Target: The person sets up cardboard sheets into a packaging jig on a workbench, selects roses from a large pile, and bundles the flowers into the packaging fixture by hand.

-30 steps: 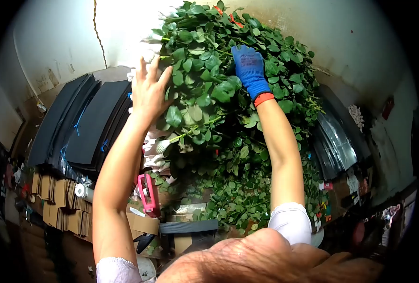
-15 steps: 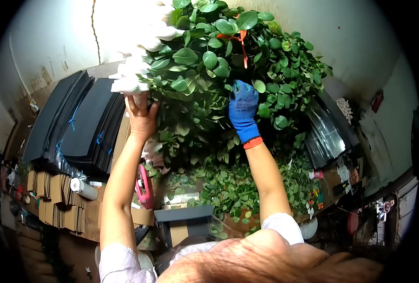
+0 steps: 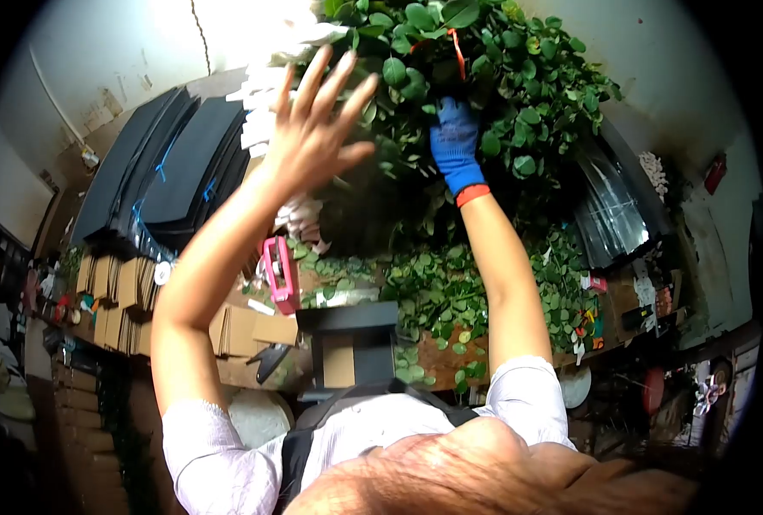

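Got bare left hand [image 3: 314,142] splayed open by big green leafy pile [image 3: 531,107], blue fabric-gloved right hand [image 3: 455,137] in it, can't tell if gripping.

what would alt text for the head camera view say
A blue-gloved right hand reaches into a large pile of leafy green stems, while the bare left hand spreads its fingers beside white-wrapped heads; a pink tape dispenser sits below.

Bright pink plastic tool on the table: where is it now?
In the head view, the bright pink plastic tool lies left of centre, between the bare left forearm and scattered green leaves, just above tan cardboard pieces.
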`<control>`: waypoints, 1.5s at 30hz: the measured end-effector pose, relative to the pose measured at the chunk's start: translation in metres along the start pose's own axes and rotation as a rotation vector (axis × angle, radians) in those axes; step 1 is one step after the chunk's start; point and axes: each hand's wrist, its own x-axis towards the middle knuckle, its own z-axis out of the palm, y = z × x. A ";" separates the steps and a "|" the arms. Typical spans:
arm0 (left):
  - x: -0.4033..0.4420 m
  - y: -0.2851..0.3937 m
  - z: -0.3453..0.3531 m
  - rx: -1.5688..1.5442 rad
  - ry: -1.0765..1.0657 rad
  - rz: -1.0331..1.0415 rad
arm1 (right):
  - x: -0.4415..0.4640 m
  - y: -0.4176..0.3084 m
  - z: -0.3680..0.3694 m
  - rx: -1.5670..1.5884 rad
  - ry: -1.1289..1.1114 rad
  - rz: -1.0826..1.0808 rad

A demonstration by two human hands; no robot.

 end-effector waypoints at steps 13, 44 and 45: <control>0.029 -0.056 0.054 0.072 -0.223 0.184 | -0.128 0.022 -0.047 1.058 -0.392 0.520; 0.149 -0.066 0.046 -0.522 -0.528 -0.093 | -0.176 -0.024 0.056 0.467 -0.195 0.521; 0.140 -0.048 0.028 -0.282 -0.490 -0.091 | -0.176 -0.024 0.055 0.462 -0.195 0.523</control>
